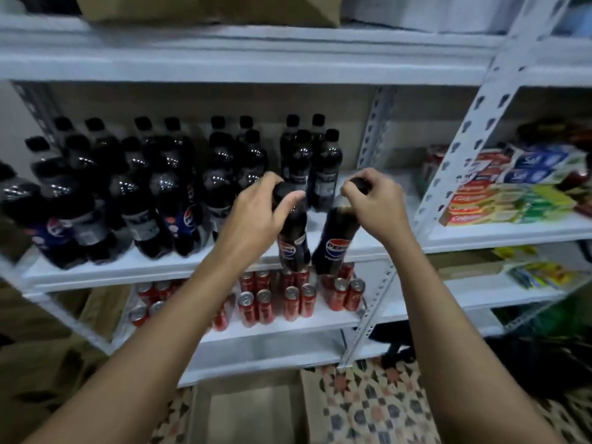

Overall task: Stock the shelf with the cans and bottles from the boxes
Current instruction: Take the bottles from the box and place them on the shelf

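Note:
I hold two dark Pepsi bottles in front of the white shelf (320, 216). My left hand (256, 213) grips the neck of the left bottle (293, 238). The cap end of the right bottle (334, 241) sits in the grip of my right hand (374, 203), and this bottle tilts to the right at the top. Both bottles hang over the shelf's front edge, their bases just below it. Several more dark bottles (166, 187) stand in rows on that shelf, filling its left and middle. Red cans (278, 302) stand on the shelf below.
An open cardboard box (253, 408) lies on the patterned floor beneath my arms. A perforated metal upright (471, 129) separates a right shelf holding toothpaste cartons (499, 193). Another brown box (205, 8) sits on the top shelf.

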